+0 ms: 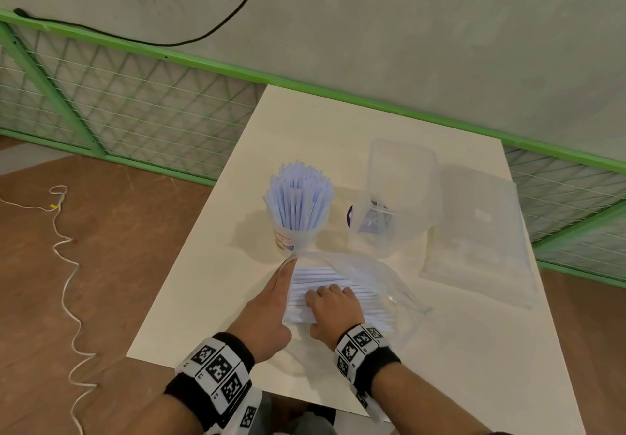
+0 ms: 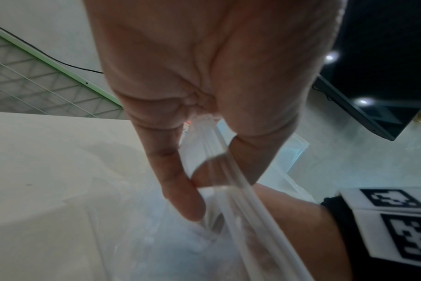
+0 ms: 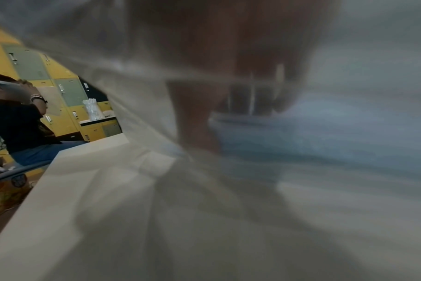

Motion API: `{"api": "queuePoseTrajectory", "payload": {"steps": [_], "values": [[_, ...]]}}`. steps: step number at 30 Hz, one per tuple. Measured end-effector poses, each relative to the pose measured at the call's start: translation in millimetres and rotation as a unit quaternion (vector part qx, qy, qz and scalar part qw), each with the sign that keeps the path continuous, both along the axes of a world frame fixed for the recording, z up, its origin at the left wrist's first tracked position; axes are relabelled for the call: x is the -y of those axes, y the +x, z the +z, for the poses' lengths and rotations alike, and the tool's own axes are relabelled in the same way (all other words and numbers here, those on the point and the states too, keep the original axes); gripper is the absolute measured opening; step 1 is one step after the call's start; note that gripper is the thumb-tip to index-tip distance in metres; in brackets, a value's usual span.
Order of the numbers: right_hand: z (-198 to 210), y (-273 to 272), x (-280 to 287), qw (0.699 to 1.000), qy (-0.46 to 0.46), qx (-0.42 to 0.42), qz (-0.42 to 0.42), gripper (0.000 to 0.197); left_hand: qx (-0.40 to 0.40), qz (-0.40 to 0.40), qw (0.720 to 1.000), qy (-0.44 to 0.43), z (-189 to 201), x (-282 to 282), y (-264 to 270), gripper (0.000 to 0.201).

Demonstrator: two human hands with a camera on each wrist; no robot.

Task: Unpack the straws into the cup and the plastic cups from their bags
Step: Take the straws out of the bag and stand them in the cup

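On the white table [image 1: 210,299] before a green mesh fence [image 1: 135,102], your left hand [image 1: 267,312] pinches the straw bag [image 1: 382,285] near the cup [image 1: 298,228]; your right hand [image 1: 333,309] curls over its straws [image 1: 315,275].

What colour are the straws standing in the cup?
Pale blue-white straws, clearest in the head view.

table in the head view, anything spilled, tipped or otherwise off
Nothing stands out. The cup stands upright with its straws inside, and the remaining straws lie in their bag, none loose on the table.
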State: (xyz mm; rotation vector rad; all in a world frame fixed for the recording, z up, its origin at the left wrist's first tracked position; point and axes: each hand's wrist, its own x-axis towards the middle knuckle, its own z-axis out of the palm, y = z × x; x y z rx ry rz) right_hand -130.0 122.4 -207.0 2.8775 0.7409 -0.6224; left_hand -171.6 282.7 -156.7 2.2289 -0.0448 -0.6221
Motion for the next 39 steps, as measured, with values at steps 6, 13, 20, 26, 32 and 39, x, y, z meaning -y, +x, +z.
{"api": "queuePoseTrajectory", "payload": {"steps": [6, 13, 20, 26, 32, 39], "values": [[3, 0, -5, 1.000, -0.020, -0.012, 0.013, 0.030, -0.011, 0.007, 1.000, 0.005, 7, 1, 1, 0.111], [5, -2, -6, 1.000, -0.015, -0.010, 0.025, 0.024, -0.016, 0.007, 1.000, 0.005, 10, 0, 1, 0.109], [7, -8, 4, 0.999, 0.015, 0.003, 0.032, 0.029, -0.016, 0.007, 1.000, 0.008, 9, -1, 0, 0.110], [25, -7, 28, 0.984, 0.173, 0.024, -0.047, 0.032, -0.013, 0.017, 1.000, 0.001, 6, -6, 2, 0.113], [63, -22, 31, 0.810, 0.525, -0.039, -0.256, 0.024, -0.011, 0.019, 1.000, 0.001, 7, -5, 3, 0.111], [61, -19, 40, 0.805, 0.498, -0.043, -0.320, 0.012, -0.002, 0.013, 1.000, -0.004, 7, -4, 4, 0.110]]}}
